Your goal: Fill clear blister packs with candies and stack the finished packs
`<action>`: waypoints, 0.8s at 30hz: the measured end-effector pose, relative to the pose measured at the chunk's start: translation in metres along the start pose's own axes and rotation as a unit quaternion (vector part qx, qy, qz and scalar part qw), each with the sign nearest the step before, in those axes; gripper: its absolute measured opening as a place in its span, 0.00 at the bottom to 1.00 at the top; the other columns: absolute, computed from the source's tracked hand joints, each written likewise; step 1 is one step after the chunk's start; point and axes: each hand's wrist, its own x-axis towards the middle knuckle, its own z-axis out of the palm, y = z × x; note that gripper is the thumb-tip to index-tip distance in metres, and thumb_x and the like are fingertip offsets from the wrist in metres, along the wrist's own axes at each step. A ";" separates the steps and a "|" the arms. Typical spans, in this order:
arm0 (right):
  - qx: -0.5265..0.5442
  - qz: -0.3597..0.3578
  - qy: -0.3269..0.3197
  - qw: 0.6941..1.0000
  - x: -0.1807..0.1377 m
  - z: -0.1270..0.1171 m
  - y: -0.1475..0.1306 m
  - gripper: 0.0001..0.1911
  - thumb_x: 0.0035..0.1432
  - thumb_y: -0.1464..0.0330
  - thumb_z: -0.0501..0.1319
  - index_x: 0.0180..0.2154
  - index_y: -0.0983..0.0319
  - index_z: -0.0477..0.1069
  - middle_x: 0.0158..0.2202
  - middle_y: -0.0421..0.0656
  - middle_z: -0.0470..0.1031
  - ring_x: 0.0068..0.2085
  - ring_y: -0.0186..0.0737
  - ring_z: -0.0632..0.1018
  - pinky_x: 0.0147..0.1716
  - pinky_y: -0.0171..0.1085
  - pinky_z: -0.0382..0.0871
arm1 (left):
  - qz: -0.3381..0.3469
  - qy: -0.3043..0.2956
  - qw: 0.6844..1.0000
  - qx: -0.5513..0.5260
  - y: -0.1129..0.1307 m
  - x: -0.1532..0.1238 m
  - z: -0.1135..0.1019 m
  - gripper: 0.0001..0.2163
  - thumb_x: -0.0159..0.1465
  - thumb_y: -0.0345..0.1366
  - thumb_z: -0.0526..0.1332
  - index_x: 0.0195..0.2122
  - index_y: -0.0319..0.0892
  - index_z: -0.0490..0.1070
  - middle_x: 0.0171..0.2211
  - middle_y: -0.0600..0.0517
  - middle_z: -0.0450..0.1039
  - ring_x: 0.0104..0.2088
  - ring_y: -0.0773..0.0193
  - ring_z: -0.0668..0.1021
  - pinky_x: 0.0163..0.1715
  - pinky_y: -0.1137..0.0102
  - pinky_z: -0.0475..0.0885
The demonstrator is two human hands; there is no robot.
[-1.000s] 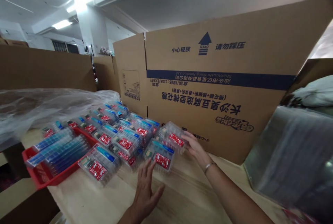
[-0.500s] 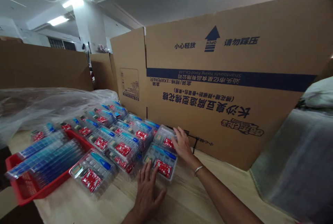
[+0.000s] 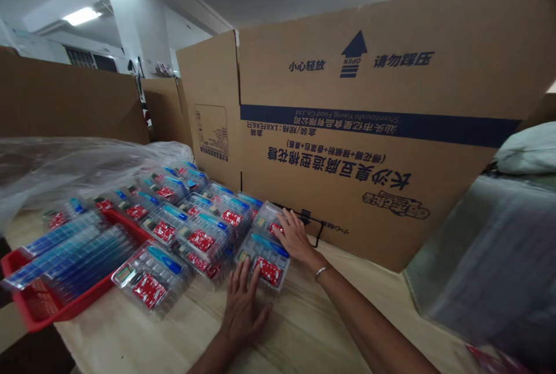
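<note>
A clear plastic pack [image 3: 283, 252] with a red sachet and a blue piece lies on the table in front of me. My left hand [image 3: 244, 301] rests its outstretched fingertips on that pack's near left edge. Spread along the right side, the fingers of my right hand [image 3: 296, 236] touch a second clear pack [image 3: 266, 216] just behind it. Neither hand is wrapped around anything. Left of them stand stacks of similar packs [image 3: 202, 241], with a separate stack [image 3: 150, 281] nearer to me.
A red basket [image 3: 82, 309] at the left holds several blue-tinted clear plastic strips [image 3: 93, 264]. A large printed cardboard box [image 3: 330, 189] rises behind the packs. Clear plastic sheeting [image 3: 87, 160] lies at the back left. A grey wrapped bulk [image 3: 482, 258] stands at the right.
The camera view has shifted slightly, moving the scene up and left. Both hands stay at the same two packs. Something red now shows at the lower right edge.
</note>
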 end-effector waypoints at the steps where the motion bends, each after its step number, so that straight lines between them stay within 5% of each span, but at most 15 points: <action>1: 0.010 -0.006 0.022 1.000 -0.007 -0.003 0.001 0.27 0.65 0.60 0.46 0.61 0.66 0.54 0.65 0.53 0.48 0.65 0.53 0.49 0.59 0.53 0.47 | -0.001 -0.004 1.000 0.000 0.000 0.000 -0.001 0.33 0.60 0.44 0.56 0.64 0.44 0.45 0.65 0.38 0.42 0.64 0.43 0.50 0.57 0.48 0.52; 5: 0.048 -0.041 0.077 0.995 -0.070 -0.015 0.012 0.23 0.64 0.62 0.47 0.56 0.65 0.61 0.61 0.52 0.57 0.62 0.47 0.57 0.59 0.49 0.53 | -0.013 -0.011 1.000 -0.003 0.000 0.002 -0.002 0.33 0.60 0.45 0.56 0.64 0.43 0.46 0.65 0.38 0.42 0.64 0.43 0.49 0.57 0.47 0.51; 9: 0.049 -0.018 0.012 0.999 -0.188 -0.025 0.042 0.18 0.58 0.63 0.54 0.49 0.61 0.69 0.59 0.50 0.61 0.60 0.48 0.61 0.57 0.49 0.58 | -0.012 -0.013 1.000 -0.011 0.000 0.006 -0.005 0.32 0.60 0.45 0.56 0.63 0.41 0.48 0.65 0.37 0.42 0.64 0.43 0.49 0.57 0.47 0.51; 14: 0.008 0.192 0.037 0.981 -0.370 -0.054 0.088 0.18 0.57 0.62 0.52 0.46 0.62 0.71 0.56 0.52 0.64 0.58 0.50 0.63 0.55 0.52 0.61 | 0.011 0.020 0.999 -0.050 0.007 0.009 -0.016 0.29 0.62 0.44 0.54 0.62 0.41 0.49 0.67 0.41 0.36 0.63 0.41 0.49 0.58 0.46 0.51; 18: -0.052 0.352 0.152 0.922 -0.490 -0.085 0.103 0.20 0.58 0.58 0.51 0.41 0.63 0.73 0.51 0.53 0.69 0.53 0.53 0.68 0.52 0.54 0.62 | 0.068 0.081 0.987 -0.120 0.023 0.016 -0.022 0.13 0.63 0.42 0.53 0.47 0.47 0.65 0.66 0.61 0.39 0.62 0.43 0.53 0.57 0.44 0.50; 21: -0.052 0.410 0.207 0.887 -0.526 -0.095 0.096 0.18 0.58 0.58 0.51 0.40 0.61 0.72 0.49 0.51 0.70 0.52 0.50 0.70 0.52 0.52 0.64 | 0.140 0.068 0.969 -0.192 0.064 0.026 -0.012 0.10 0.64 0.39 0.53 0.29 0.42 0.66 0.61 0.65 0.55 0.57 0.50 0.63 0.55 0.47 0.57; 24: -0.036 0.404 0.207 0.890 -0.508 -0.090 0.081 0.17 0.61 0.61 0.50 0.43 0.61 0.71 0.52 0.51 0.68 0.55 0.47 0.68 0.54 0.49 0.62 | 0.172 0.019 0.953 -0.250 0.139 0.025 0.012 0.10 0.65 0.39 0.51 0.35 0.43 0.69 0.56 0.50 0.63 0.53 0.52 0.68 0.51 0.52 0.65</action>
